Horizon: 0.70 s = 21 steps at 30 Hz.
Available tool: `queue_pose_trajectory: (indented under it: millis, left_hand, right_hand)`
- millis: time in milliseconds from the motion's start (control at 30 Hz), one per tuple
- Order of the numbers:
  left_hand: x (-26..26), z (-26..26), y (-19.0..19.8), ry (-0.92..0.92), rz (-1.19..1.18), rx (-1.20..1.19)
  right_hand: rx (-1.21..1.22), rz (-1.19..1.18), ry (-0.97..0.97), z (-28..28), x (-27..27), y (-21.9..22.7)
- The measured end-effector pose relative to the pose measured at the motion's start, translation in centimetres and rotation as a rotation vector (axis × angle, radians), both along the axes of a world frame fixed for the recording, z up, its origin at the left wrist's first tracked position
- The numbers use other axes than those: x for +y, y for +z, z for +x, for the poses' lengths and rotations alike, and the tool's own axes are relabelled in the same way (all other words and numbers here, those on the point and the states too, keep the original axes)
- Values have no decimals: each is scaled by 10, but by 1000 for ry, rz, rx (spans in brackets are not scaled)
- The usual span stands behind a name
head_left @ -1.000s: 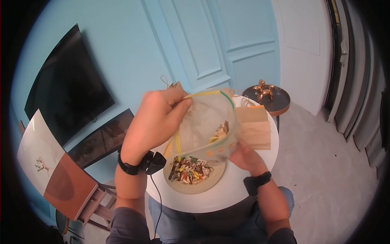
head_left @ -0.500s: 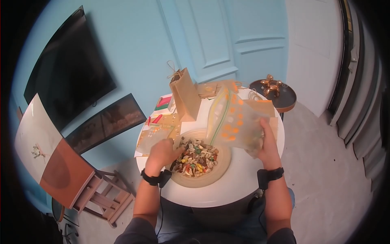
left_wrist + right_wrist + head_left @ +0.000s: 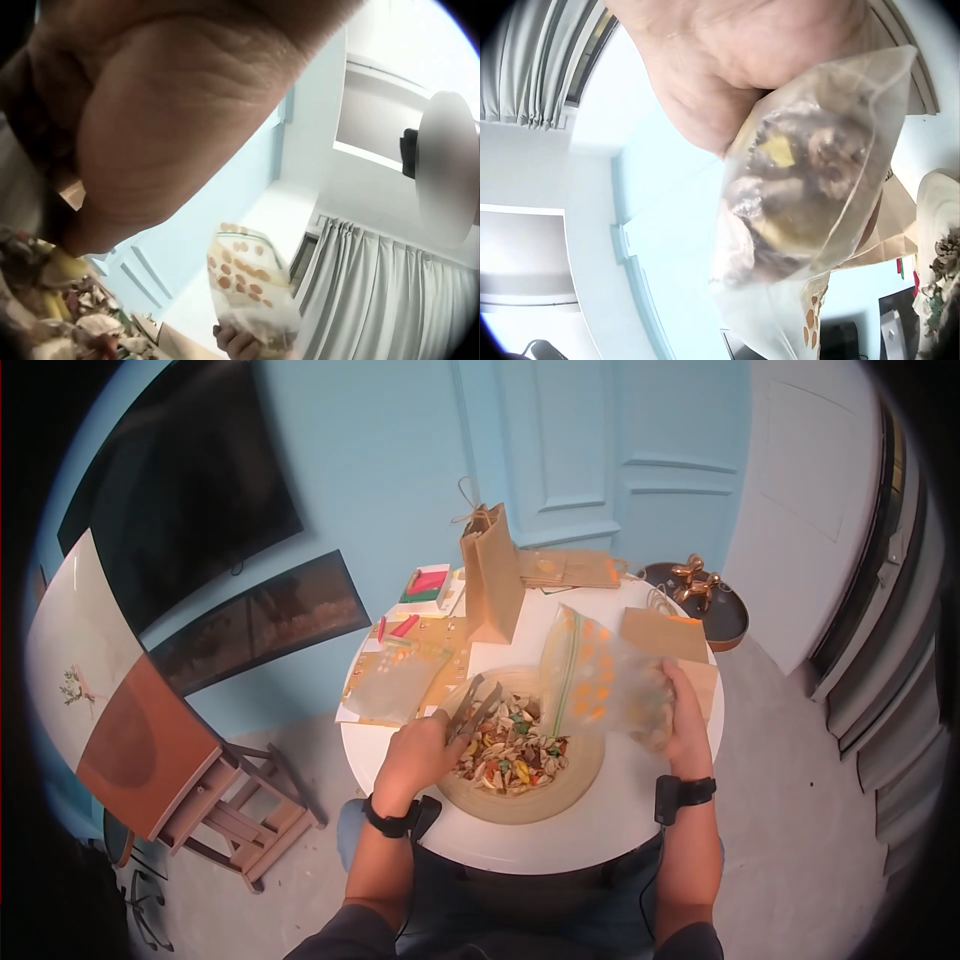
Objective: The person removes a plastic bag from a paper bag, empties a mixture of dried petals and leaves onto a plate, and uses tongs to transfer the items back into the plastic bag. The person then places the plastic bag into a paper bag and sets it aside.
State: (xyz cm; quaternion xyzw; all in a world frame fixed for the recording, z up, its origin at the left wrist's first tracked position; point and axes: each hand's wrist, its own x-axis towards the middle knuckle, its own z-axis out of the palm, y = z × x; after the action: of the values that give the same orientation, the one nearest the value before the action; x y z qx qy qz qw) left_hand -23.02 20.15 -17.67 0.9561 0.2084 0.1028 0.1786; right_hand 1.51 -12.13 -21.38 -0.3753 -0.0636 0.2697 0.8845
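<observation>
R grip (image 3: pixel 686 722): 1 bag (image 3: pixel 612 690) (L (image 3: pixel 416 758): tongs (image 3: pixel 487 707))

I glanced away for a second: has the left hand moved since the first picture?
Yes. Judged against the plate, the left hand has come down from the zip bag to the plate's left side, holding tongs.

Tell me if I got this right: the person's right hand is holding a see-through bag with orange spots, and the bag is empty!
Not quite: the see-through bag isn't empty. The right wrist view shows brown and yellow bits inside. The right hand is holding it, and it does have orange spots.
</observation>
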Motion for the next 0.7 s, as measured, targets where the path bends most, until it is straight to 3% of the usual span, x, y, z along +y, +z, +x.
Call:
queue_pose_trajectory:
  millis: [233, 367, 567, 700]
  left_hand:
    - [-21, -27, 8, -127, -2, -24]
    - [-22, -23, -16, -265, 12, -75]
    - [-14, -23, -14, -100, 69, -58]
    - [-11, -35, -6, -89, 39, -113]
  right_hand:
    - [-21, -58, -114, -3, 3, 8]
    - [-32, -79, -138, -8, 8, 9]
    - [-20, -108, -132, -5, 20, 2]
    - [-107, -226, -148, -15, 26, 8]
